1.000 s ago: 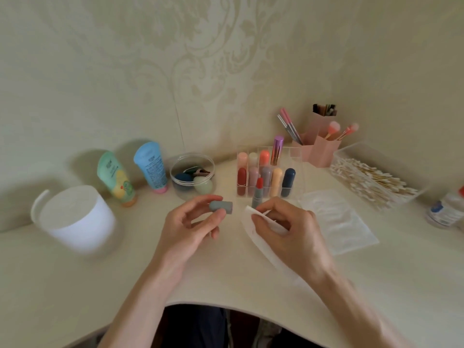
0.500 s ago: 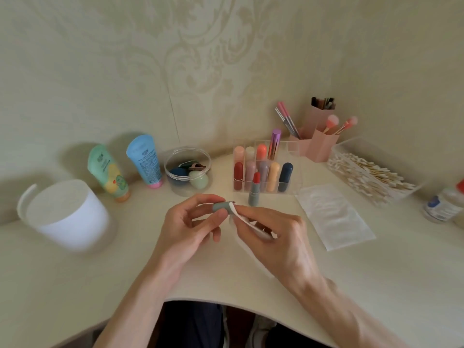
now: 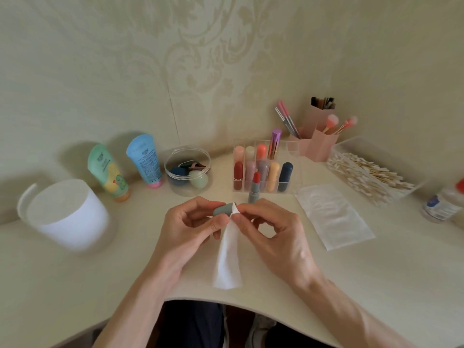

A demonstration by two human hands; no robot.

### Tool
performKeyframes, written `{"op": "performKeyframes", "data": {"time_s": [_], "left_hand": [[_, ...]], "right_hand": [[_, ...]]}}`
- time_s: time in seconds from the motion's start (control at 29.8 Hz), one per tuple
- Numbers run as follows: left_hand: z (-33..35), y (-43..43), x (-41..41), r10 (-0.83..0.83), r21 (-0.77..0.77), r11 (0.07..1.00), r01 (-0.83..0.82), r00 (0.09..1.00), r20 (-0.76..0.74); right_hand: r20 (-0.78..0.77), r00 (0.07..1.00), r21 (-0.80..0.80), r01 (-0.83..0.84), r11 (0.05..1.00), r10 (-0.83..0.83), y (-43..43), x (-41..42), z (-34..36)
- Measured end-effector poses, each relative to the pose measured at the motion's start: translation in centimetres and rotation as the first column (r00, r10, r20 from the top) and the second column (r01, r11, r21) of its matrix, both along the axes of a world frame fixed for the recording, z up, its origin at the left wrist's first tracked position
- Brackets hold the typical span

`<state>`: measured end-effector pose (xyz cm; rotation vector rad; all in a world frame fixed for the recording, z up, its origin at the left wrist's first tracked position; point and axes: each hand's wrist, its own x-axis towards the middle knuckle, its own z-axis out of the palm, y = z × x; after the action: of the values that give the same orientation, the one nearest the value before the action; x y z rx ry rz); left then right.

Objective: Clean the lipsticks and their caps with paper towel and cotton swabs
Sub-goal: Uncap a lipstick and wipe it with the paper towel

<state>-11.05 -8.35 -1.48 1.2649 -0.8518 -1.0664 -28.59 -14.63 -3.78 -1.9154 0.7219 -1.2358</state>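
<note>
Left hand (image 3: 185,227) pinches the grey-green lipstick cap (image 3: 222,209) between thumb and fingertips, held sideways just above the desk (image 3: 100,285). Right hand (image 3: 276,234) pinches the top corner of a white paper towel (image 3: 227,262) against the cap's right end, and the sheet trails toward the desk edge. Uncapped red lipstick (image 3: 254,188) stands upright just behind the hands, in front of the clear organizer (image 3: 296,172).
</note>
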Motion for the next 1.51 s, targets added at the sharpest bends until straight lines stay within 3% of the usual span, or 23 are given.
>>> {"op": "performKeyframes", "data": {"time_s": [0.27, 0.34, 0.54, 0.97, 1.07, 1.27, 1.51], "left_hand": [[-0.1, -0.1, -0.2, -0.077, 0.006, 0.997, 0.077, 0.99, 0.117], [-0.2, -0.1, -0.1, -0.055, 0.0, 0.998, 0.055, 0.995, 0.078], [-0.2, -0.1, -0.1, -0.037, -0.035, 0.999, 0.036, 0.999, -0.012], [-1.1, -0.2, -0.1, 0.072, -0.213, 0.977, -0.019, 0.968, 0.242], [-1.3, 0.0, -0.6, 0.173, -0.281, 0.958, -0.05, 0.886, 0.431], [-0.6, -0.4, -0.4, -0.013, -0.132, 0.99, 0.04, 0.979, 0.205], [-1.7, -0.6, -0.1, 0.09, -0.221, 0.975, -0.008, 0.927, 0.363]], "right_hand": [[-0.063, 0.995, -0.194, 0.062, 0.979, -0.076, 0.0, -0.3, 0.4], [-0.044, 0.997, -0.152, 0.051, 0.987, -0.058, 0.0, -0.1, 0.1], [0.075, 0.992, 0.177, -0.115, 0.977, 0.103, -0.1, 0.4, -0.6], [0.308, 0.941, 0.373, -0.255, 0.892, 0.14, 0.2, 0.4, 0.2], [0.309, 0.938, 0.39, -0.276, 0.879, 0.158, 0.3, 0.2, 0.3], [0.261, 0.957, 0.306, -0.209, 0.929, 0.129, 0.2, 0.0, 0.4], [0.169, 0.978, 0.301, -0.169, 0.938, 0.122, 0.0, 0.4, -0.5]]}}
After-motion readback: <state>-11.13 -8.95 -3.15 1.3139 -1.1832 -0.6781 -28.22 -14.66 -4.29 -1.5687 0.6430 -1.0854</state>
